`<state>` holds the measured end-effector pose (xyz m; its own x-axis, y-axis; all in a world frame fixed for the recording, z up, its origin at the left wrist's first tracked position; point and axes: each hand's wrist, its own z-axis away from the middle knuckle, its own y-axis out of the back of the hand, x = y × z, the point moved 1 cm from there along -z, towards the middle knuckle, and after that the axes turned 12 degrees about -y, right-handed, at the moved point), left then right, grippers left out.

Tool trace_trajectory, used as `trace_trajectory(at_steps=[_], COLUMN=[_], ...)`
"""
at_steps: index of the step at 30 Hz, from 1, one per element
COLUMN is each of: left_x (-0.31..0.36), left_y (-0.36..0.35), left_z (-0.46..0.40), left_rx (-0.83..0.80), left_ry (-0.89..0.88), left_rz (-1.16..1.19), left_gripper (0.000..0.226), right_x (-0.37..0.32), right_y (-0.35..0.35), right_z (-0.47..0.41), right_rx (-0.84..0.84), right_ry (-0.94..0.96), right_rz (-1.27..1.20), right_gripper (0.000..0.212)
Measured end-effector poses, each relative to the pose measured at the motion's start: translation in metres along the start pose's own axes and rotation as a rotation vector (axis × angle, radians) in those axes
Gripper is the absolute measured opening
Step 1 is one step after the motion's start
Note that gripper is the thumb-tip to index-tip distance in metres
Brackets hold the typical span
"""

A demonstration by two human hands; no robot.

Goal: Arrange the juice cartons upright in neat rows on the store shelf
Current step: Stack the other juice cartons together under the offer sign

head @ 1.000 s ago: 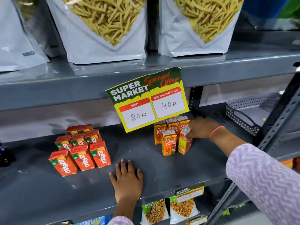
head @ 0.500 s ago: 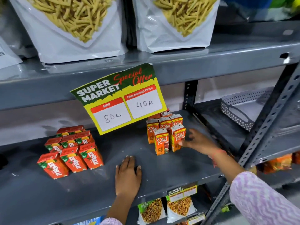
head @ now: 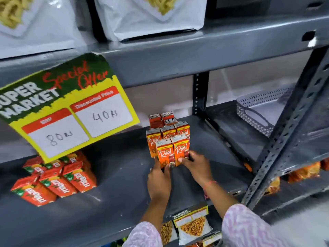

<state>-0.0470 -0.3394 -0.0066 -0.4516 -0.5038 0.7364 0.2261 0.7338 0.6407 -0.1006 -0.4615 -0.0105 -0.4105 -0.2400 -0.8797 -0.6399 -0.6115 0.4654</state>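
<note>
On the grey shelf [head: 124,184], the left hand [head: 159,182] and right hand [head: 195,167] pinched the two front Real juice cartons [head: 172,151] together. An uneven squeeze might topple the upright cartons packed close behind.

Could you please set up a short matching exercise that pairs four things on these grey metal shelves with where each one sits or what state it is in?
Things:
1. Orange Real juice cartons
2. Red Maaza juice cartons
3. White perforated plastic basket
4. Yellow and green special offer price sign

Places or states:
A. On the far right bay of the middle shelf
B. Hanging from the edge of the upper shelf
C. Grouped at the left of the middle shelf
D. Upright, front two touched by the left hand and right hand

Pairs: 1-D, 2-C, 3-A, 4-B
</note>
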Motion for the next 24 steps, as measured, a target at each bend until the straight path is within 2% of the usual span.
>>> trace_trajectory(at_steps=[3,14,19,24], left_x=[-0.001,0.003,0.007,0.010], left_y=[-0.002,-0.006,-0.008,-0.006], left_z=[0.001,0.035,0.061,0.066], left_rx=[0.038,0.060,0.033,0.013], left_ry=[-0.020,-0.010,0.000,0.001], left_rz=[-0.010,-0.035,-0.067,-0.093], left_gripper=[0.036,0.033,0.039,0.043], right_x=[0.001,0.012,0.025,0.026], right_y=[-0.001,0.014,0.024,0.027], right_z=[0.000,0.033,0.055,0.061], right_rx=[0.008,0.001,0.034,-0.003], right_ry=[-0.006,-0.054,-0.033,-0.035], right_rz=[-0.028,-0.047,0.033,-0.015], right_gripper=[0.006,0.023,0.020,0.018])
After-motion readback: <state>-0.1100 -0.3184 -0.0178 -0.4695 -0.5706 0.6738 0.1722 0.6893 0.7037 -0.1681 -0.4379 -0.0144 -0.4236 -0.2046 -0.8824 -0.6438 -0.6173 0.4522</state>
